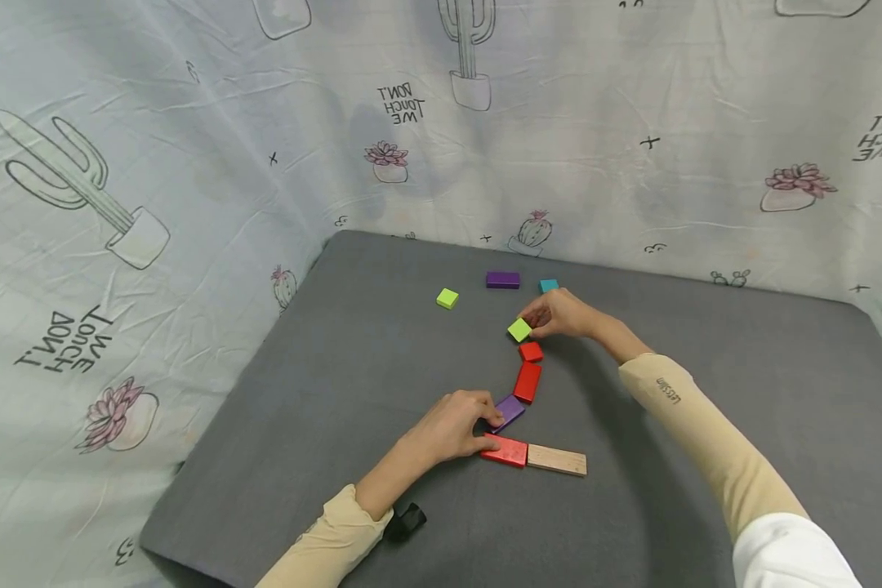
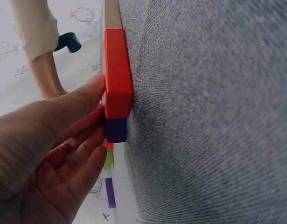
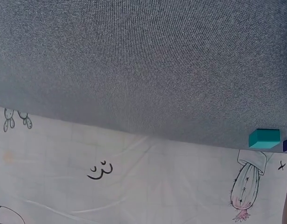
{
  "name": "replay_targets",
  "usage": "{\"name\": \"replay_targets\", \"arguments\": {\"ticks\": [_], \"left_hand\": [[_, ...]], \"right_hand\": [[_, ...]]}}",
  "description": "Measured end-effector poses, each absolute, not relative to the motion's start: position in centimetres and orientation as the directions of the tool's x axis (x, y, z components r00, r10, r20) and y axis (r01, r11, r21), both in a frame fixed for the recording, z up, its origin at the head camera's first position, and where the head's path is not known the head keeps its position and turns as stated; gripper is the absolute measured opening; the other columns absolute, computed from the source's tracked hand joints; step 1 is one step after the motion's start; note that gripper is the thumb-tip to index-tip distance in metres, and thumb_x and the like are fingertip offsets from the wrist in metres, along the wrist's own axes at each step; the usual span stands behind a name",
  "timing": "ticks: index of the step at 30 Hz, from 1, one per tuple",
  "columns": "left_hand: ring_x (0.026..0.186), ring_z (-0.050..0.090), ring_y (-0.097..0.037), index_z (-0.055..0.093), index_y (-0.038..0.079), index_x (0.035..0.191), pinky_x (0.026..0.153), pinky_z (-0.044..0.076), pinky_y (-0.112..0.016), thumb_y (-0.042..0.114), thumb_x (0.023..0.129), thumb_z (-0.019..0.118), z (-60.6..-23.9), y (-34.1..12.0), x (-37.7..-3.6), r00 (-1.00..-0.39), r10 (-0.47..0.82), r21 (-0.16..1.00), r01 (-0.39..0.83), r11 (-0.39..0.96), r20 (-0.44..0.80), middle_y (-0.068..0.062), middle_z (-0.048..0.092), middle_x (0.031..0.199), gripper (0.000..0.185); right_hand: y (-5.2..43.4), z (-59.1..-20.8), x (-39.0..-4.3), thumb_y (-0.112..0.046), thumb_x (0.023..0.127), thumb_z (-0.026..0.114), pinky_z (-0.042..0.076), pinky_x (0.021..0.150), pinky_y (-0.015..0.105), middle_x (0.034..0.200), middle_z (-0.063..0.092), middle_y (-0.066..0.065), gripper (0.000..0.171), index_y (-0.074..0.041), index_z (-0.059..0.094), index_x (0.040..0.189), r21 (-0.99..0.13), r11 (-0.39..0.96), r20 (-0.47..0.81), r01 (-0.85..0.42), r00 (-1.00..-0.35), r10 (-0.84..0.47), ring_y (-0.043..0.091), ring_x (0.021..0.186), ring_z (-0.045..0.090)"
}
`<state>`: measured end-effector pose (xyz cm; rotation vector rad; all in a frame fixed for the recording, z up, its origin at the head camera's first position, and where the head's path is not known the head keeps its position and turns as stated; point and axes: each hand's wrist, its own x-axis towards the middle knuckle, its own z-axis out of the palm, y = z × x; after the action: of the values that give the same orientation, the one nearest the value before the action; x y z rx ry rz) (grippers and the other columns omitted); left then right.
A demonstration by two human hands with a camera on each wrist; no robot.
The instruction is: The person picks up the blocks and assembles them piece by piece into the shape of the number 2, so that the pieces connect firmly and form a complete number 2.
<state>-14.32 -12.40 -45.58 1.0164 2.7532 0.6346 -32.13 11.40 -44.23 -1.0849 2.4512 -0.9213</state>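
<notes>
Grey mat point(image 1: 706, 392), set against cactus-print cloth point(image 1: 191, 147).

Block chain, centre of mat, near to far:
- Wood block point(image 1: 556, 460), flat, end-to-end w/ red block point(image 1: 505, 450), touching.
- Purple block point(image 1: 509, 412), angled, just above red block's left end.
- Long red block point(image 1: 527, 381), tilted, next up the line.
- Small red block point(image 1: 531, 351), just beyond it.
- Green block point(image 1: 518, 330), at the top of the chain, close to small red block.

Loose pcs., far part of mat:
- 2nd green block point(image 1: 447, 298), alone, to the left.
- 2nd purple block point(image 1: 503, 279), flat, near far edge.
- Teal block point(image 1: 548, 285), just beside the right hand; also seen in right wrist view at mat edge.

Hands:
- Left hand point(image 1: 456, 425): fingers loosely bent, thumb on red block's near side, fingertips at purple block (left wrist view shows thumb pressed flat to the red side, fingers under the purple one). Touching both, not wrapped round either.
- Right hand point(image 1: 562, 314): fingertips pinch green block at its right edge; block sits on or just at the mat (cannot tell which). Right wrist view shows no fingers.

Misc.: beige sleeves point(image 1: 706, 433) on both arms; black strap point(image 1: 406, 521) at left wrist.
</notes>
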Motion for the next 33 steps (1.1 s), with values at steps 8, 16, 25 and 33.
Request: {"name": "replay_targets", "arguments": {"ticks": [8, 16, 25, 33], "left_hand": [[0.094, 0.062, -0.007, 0.076, 0.014, 0.104, 0.084, 0.049, -0.023, 0.029, 0.077, 0.082, -45.61, -12.41, -14.38, -0.767, 0.641, 0.429, 0.581, 0.692, 0.005, 0.006, 0.065, 0.098, 0.031], [0.094, 0.062, -0.007, 0.076, 0.014, 0.103, 0.083, 0.049, -0.023, 0.03, 0.077, 0.081, -45.47, -12.38, -14.34, -0.767, 0.641, 0.426, 0.58, 0.694, -0.001, 0.006, 0.065, 0.098, 0.031], [0.093, 0.062, -0.007, 0.076, 0.014, 0.102, 0.081, 0.049, -0.023, 0.029, 0.077, 0.081, -45.56, -12.37, -14.43, -0.762, 0.648, 0.436, 0.588, 0.681, 0.015, 0.005, 0.065, 0.098, 0.03], [0.094, 0.062, -0.007, 0.076, 0.014, 0.102, 0.082, 0.049, -0.022, 0.03, 0.077, 0.081, -45.62, -12.33, -14.5, -0.765, 0.643, 0.43, 0.586, 0.687, 0.014, 0.006, 0.065, 0.099, 0.03]], "right_hand": [[11.2, -44.17, -32.25, -0.002, 0.077, 0.077, 0.054, 0.076, 0.039, 0.103, 0.07, 0.015, 0.031, 0.002, 0.072, 0.107, -0.581, 0.525, -0.002, -0.622, -0.644, -0.765, 0.029, 0.092, 0.064], [11.13, -44.21, -32.44, -0.006, 0.077, 0.079, 0.047, 0.073, 0.038, 0.1, 0.067, 0.012, 0.033, 0.001, 0.072, 0.108, -0.51, 0.518, -0.001, -0.687, -0.602, -0.799, 0.023, 0.083, 0.057], [11.27, -44.49, -32.51, -0.007, 0.078, 0.078, 0.048, 0.076, 0.041, 0.103, 0.065, 0.014, 0.033, 0.0, 0.072, 0.11, -0.508, 0.525, -0.016, -0.683, -0.602, -0.799, 0.026, 0.087, 0.057], [11.98, -44.18, -32.87, -0.009, 0.076, 0.081, 0.049, 0.074, 0.039, 0.112, 0.066, 0.014, 0.046, -0.001, 0.067, 0.119, -0.531, 0.539, -0.012, -0.653, -0.631, -0.776, 0.026, 0.09, 0.058]]}}
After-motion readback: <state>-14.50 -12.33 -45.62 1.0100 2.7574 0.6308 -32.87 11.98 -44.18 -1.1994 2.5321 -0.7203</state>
